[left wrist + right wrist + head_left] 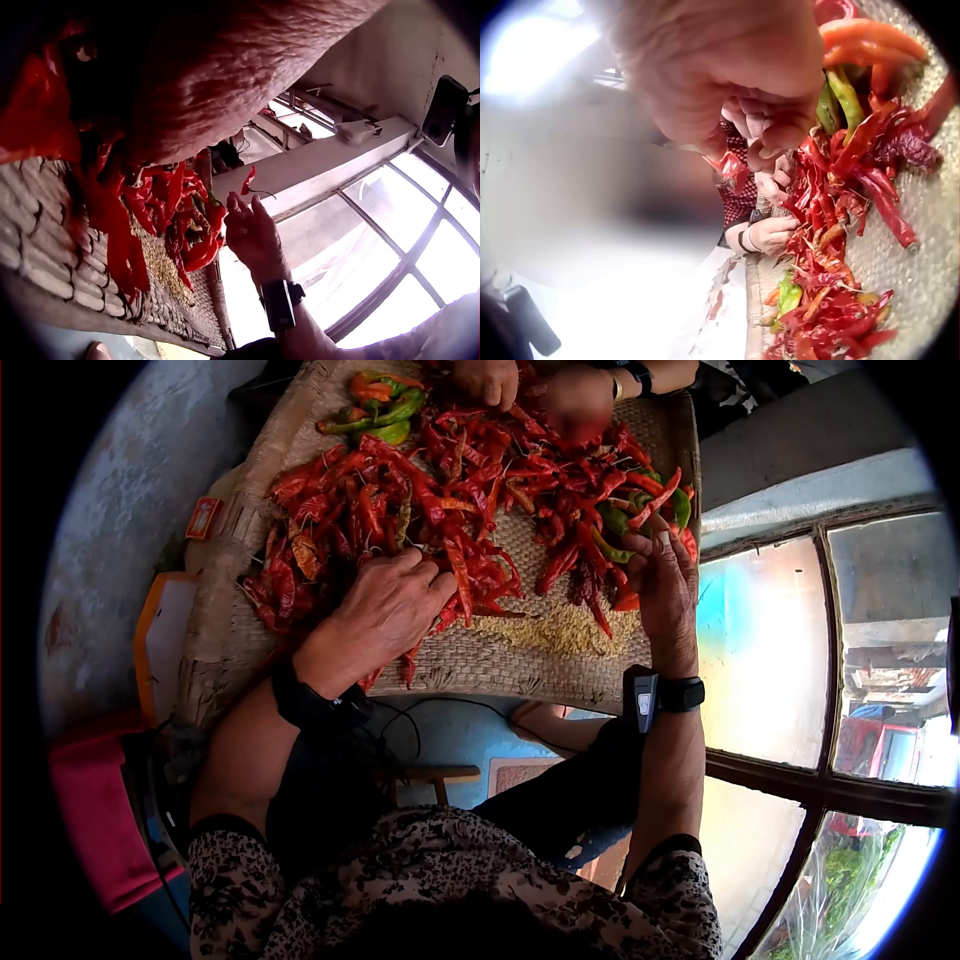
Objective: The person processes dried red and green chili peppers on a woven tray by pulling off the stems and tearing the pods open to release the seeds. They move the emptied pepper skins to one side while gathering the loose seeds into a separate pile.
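Note:
Dried red chillies [375, 485] lie heaped over a woven tray [480, 678]. My left hand [385, 605] is low on the heap's near side, its fingers bent down among the chillies. Its fingertips are hidden, so I cannot tell whether they hold one. Close by its fingers lies a long red chilli [458, 572]. At the tray's right edge, my right hand [663, 585] pinches a single red chilli [250, 180] at its fingertips, stem showing. Beneath that hand lie green chillies [846, 101] and an orange-red chilli [870, 41].
Across the tray another person's hands [487, 380] work among the chillies. Green and orange chillies [395, 405] form a small group at the far left. Pale seeds [560, 630] cover the near right. A window [765, 650] borders the right side; a small red box [204, 518] sits left.

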Available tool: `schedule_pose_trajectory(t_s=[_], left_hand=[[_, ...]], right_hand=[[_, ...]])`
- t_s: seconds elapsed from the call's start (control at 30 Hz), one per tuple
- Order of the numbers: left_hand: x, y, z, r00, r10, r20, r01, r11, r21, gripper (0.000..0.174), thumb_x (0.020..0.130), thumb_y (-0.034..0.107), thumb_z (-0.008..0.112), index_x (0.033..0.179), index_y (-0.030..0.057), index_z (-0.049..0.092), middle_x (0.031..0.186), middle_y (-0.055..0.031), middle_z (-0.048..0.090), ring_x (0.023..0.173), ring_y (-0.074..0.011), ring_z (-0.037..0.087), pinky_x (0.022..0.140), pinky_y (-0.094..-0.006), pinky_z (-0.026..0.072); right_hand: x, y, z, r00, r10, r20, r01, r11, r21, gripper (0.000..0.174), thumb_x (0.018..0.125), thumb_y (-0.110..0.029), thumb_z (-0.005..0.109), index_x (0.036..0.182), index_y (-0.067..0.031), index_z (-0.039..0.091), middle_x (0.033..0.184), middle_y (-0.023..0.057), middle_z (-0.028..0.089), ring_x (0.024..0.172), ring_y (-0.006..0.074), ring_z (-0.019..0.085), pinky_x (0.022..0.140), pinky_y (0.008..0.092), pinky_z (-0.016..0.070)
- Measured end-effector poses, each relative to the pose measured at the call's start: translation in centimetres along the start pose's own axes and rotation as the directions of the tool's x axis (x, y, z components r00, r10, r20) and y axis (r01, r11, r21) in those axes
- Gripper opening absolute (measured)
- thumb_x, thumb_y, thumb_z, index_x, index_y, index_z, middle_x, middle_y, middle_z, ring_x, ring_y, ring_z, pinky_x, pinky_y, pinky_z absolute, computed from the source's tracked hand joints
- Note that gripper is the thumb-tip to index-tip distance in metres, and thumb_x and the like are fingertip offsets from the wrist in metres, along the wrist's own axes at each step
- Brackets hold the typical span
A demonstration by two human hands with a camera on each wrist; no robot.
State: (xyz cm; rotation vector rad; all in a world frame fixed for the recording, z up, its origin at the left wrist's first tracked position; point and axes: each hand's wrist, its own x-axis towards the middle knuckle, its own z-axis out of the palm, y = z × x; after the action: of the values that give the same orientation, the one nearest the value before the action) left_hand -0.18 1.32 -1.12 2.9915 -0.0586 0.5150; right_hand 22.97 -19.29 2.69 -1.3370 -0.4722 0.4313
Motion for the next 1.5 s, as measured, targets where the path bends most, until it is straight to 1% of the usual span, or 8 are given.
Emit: schedule_pose_trajectory(t_s=[0.2,0.3,0.5,0.7,0.8,0.9,1.37,1.5], left_hand=[[-0.2,-0.1,0.1,0.999,0.044,-0.007,-0.043,0.997,0.066,0.011,0.073,0.003,0.062,0.077,0.0058,0.053,0.07,-0.0058,0.049,0.073,-0.0201,0.05,0.06,-0.0322,0.049],[-0.2,0.1,0.0,0.999,0.044,0.015,-0.045,0.996,0.082,0.012,0.072,0.005,0.064,0.079,0.0056,0.055,0.071,-0.0057,0.05,0.075,-0.0189,0.05,0.061,-0.0317,0.0498],[-0.4,0.2,0.6,1.0,0.013,0.011,-0.015,0.988,0.156,0.015,0.072,0.008,0.065,0.085,0.0056,0.059,0.077,-0.0066,0.057,0.084,-0.0198,0.055,0.066,-0.0315,0.0514],[-0.8,0.5,-0.2,0.998,0.014,-0.066,-0.006,0.993,0.116,0.016,0.073,0.012,0.063,0.087,0.0053,0.06,0.079,-0.0052,0.058,0.085,-0.019,0.056,0.073,-0.0309,0.0492],[-1.0,0.5,0.4,0.999,0.018,-0.032,-0.013,0.987,0.158,0.016,0.074,0.012,0.063,0.087,0.0054,0.06,0.08,-0.0052,0.058,0.087,-0.0191,0.056,0.073,-0.0311,0.0493],[-1.5,0.6,0.4,0.983,0.056,-0.173,-0.023,0.981,0.191,0.015,0.074,0.011,0.062,0.088,0.0054,0.06,0.08,-0.005,0.058,0.087,-0.0195,0.055,0.072,-0.0317,0.0496],[-1.3,0.6,0.1,0.994,0.042,-0.098,-0.034,0.996,0.087,0.01,0.081,0.011,0.056,0.09,0.0057,0.055,0.084,-0.0052,0.053,0.087,-0.019,0.052,0.075,-0.0324,0.0469],[-0.7,1.1,-1.5,0.988,0.01,-0.153,-0.011,1.0,-0.005,0.015,0.079,0.009,0.059,0.092,0.0032,0.054,0.094,-0.0089,0.051,0.09,-0.02,0.052,0.069,-0.0323,0.0501]], right_hand=[[-0.9,1.6,3.0,0.921,0.173,0.349,0.044,0.844,-0.535,0.027,0.093,-0.018,0.059,0.115,-0.0007,0.06,0.084,0.004,0.066,0.068,0.0078,0.057,0.062,0.0253,0.0489],[-0.4,1.8,6.4,0.812,-0.049,0.582,0.528,0.486,-0.696,0.043,0.082,-0.009,0.067,0.123,-0.0091,0.055,0.102,0.0106,0.061,0.08,0.0239,0.062,0.071,0.035,0.0523],[3.8,2.1,13.5,0.569,0.006,0.822,0.817,-0.12,-0.565,0.057,0.082,-0.007,0.065,0.135,-0.0151,0.045,0.131,0.0143,0.045,0.102,0.0344,0.057,0.084,0.0429,0.0508],[5.1,3.7,15.0,0.597,0.21,0.774,0.792,-0.005,-0.61,0.051,0.072,-0.006,0.071,0.121,-0.0082,0.056,0.116,0.0151,0.058,0.103,0.0347,0.058,0.088,0.0418,0.0485],[3.0,3.0,13.2,0.545,0.075,0.835,0.757,0.382,-0.529,0.047,0.071,0.002,0.067,0.116,-0.0008,0.056,0.108,0.0191,0.06,0.099,0.0383,0.058,0.083,0.0419,0.0495],[1.1,2.5,11.8,0.593,0.147,0.792,0.76,0.225,-0.61,0.041,0.074,0.003,0.064,0.114,0.001,0.056,0.105,0.0213,0.06,0.096,0.0394,0.059,0.079,0.0425,0.0496],[-2.9,0.7,6.5,0.788,0.023,0.615,0.599,0.202,-0.775,0.02,0.083,-0.011,0.065,0.101,-0.0019,0.062,0.087,0.017,0.063,0.078,0.0348,0.063,0.066,0.0373,0.0508],[-2.5,0.6,7.3,0.685,-0.299,0.665,0.705,0.041,-0.708,0.027,0.092,-0.018,0.058,0.116,-0.0065,0.062,0.091,0.0133,0.061,0.077,0.0314,0.062,0.071,0.0357,0.0505]])
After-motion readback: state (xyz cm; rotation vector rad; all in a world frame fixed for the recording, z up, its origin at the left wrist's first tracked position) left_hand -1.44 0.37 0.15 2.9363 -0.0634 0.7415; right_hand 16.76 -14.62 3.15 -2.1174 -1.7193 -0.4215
